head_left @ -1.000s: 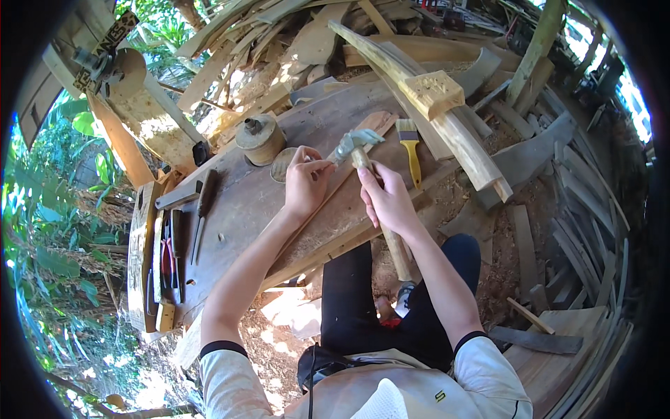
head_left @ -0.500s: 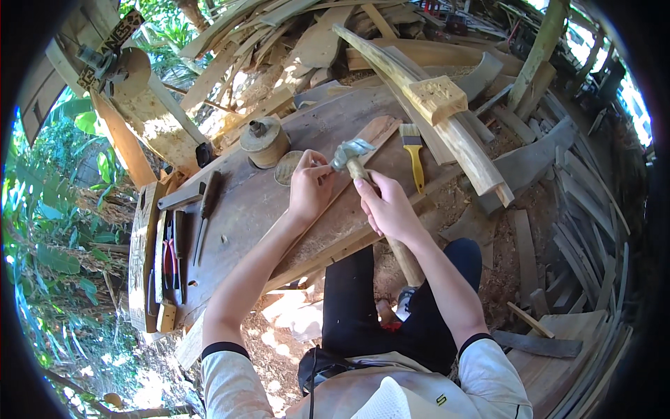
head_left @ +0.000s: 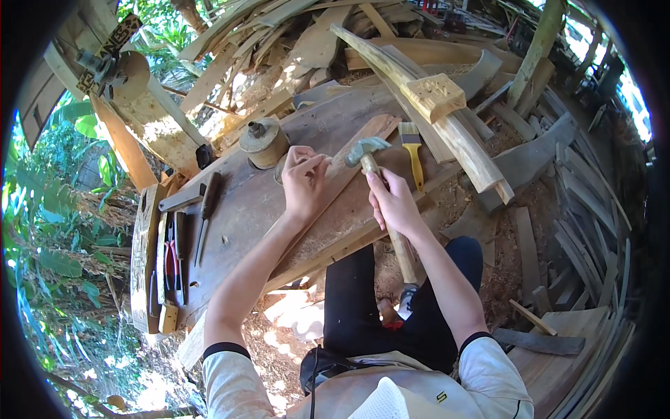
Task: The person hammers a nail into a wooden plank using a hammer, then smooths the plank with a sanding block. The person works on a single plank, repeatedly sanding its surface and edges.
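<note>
Hammer [head_left: 366,149] in the head view: it hangs above the thin board [head_left: 342,176] on the workbench [head_left: 244,209], near the left hand [head_left: 305,185]. The right hand [head_left: 394,202] grasps its handle; the left fingers curl, whether around something small I cannot tell. A stray swing could bruise those fingers or dent the board.

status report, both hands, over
Right hand gripping wooden-handled metal claw hammer. Left hand pinched above long brown board, contents unclear. Yellow-handled paintbrush lies nearby.
</note>
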A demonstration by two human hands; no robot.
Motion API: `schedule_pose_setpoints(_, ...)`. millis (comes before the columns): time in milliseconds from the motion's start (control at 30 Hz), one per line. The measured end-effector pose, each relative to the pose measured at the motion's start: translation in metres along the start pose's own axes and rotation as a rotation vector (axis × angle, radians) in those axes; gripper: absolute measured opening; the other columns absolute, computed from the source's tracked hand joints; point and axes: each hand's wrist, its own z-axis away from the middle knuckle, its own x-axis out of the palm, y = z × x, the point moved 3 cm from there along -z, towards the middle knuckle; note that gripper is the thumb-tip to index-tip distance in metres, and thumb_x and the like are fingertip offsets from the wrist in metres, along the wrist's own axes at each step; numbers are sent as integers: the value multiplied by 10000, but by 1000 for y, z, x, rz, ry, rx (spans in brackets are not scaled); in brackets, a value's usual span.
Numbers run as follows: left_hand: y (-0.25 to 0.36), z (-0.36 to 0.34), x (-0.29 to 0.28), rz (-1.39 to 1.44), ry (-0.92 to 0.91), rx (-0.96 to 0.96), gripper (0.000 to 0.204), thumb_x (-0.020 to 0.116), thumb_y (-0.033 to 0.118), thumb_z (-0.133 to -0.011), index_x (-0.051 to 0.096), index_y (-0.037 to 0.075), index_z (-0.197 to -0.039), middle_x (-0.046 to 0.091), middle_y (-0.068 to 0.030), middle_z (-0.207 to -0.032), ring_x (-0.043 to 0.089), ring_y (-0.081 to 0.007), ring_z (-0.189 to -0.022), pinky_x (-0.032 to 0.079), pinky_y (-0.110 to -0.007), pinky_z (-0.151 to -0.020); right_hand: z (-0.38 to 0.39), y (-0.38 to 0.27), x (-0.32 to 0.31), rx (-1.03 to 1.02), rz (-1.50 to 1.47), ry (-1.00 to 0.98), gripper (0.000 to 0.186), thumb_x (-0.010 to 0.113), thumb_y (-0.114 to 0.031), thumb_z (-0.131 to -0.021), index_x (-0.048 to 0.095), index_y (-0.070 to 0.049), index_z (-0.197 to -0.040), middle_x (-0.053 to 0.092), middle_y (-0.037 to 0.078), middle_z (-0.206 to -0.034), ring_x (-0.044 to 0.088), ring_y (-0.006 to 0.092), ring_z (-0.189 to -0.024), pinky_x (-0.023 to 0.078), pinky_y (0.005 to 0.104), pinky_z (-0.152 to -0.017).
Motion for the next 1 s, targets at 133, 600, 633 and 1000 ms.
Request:
schedule_pose_setpoints(133,-1,2,3,-49,-104,-2,104,796,4,-856,809,16,-958,619,-91,-988,601,-140,-691,491,-293,-575,-3,3,2,-14,26,-22,382,492,-388,-1124,558,-13,-1085,481,-4,-654,473,78,-399,385,269,-356)
schedule_pose_setpoints(600,-7,5,5,-73,-235,-55,104,810,47,-844,828,37,-946,633,-90,-973,601,-167,-694,503,-313,-634,-6,6,0,-5,11,-41,376,497,-387,-1123,551,-24,-1041,479,-8,-647,480,81,-401,391,273,-355)
schedule_pose_setpoints(633,-6,5,5,-67,-225,-34,100,810,44,-838,829,38,-936,628,-96,-960,594,-173,-670,503,-320,-627,-5,3,0,-7,10,-43,377,497,-388,-1123,552,-24,-1042,478,-9,-646,479,80,-402,389,271,-356)
schedule_pose_setpoints(1000,-5,7,8,-123,-234,-3,97,813,47,-851,831,43,-946,633,-85,-968,614,-160,-691,513,-311,-623,11,-27,12,33,144,-73,332,522,-340,-1117,578,-19,-1057,522,-1,-625,495,82,-426,390,280,-392)
